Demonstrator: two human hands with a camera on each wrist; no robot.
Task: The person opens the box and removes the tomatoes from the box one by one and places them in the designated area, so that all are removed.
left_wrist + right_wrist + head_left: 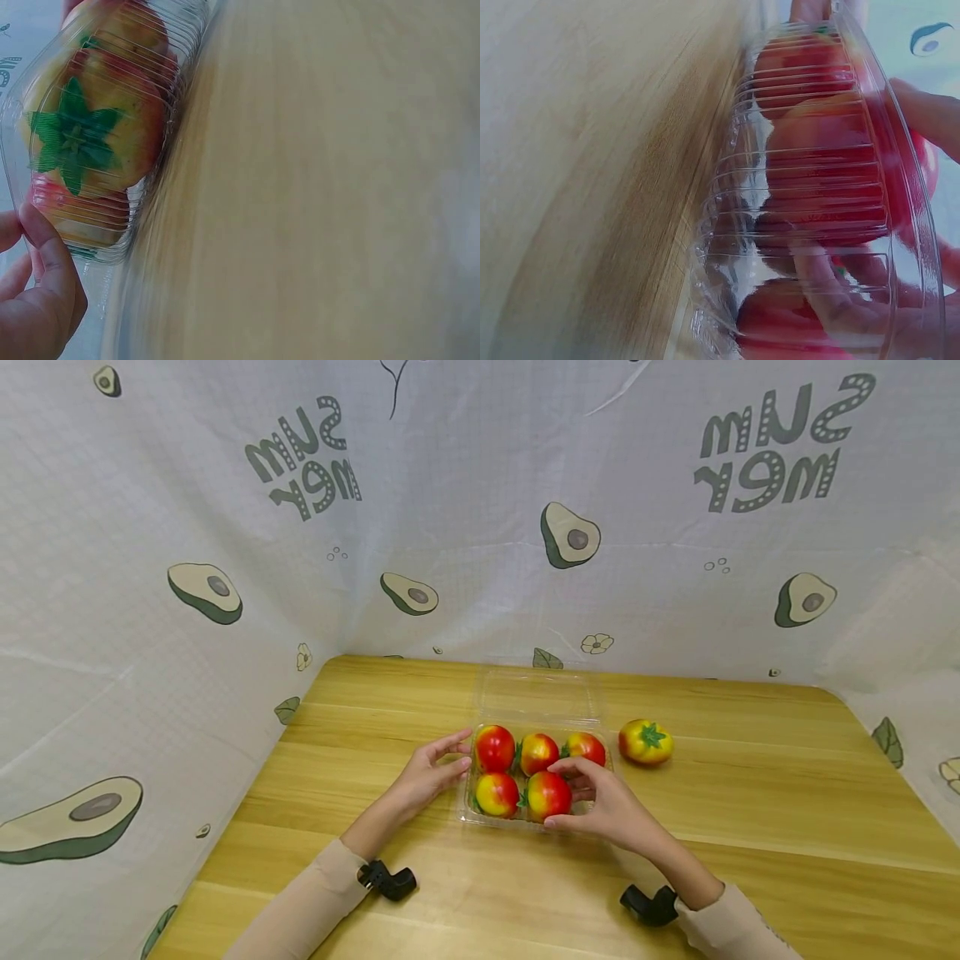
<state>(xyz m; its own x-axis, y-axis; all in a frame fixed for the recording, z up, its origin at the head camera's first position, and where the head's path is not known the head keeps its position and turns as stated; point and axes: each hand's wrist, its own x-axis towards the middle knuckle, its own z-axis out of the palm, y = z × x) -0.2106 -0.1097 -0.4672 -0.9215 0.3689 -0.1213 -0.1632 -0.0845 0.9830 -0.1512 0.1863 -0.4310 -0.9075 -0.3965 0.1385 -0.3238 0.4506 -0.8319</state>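
Observation:
A clear plastic clamshell box (pixel 468 814) lies on the table with its lid (pixel 536 693) folded back. Several red-and-yellow tomatoes sit in two rows inside it, among them one at the back left (pixel 495 748) and one at the front left (pixel 497 794). My right hand (pixel 600 802) curls its thumb and fingers round the front middle tomato (pixel 548 795); in the right wrist view some fingers show through the ribbed wall. My left hand (pixel 427 777) touches the box's left edge with thumb and fingertips, fingers loosely bent; the left wrist view shows it at the rim (pixel 15 180).
Another tomato (pixel 646 742), yellow-red with a green star-shaped calyx, lies on the wooden table (pixel 750 793) to the right of the box. A white cloth (pixel 480 527) printed with avocados hangs behind and beside the table. Black wrist-worn devices (pixel 390 882) sit on both forearms.

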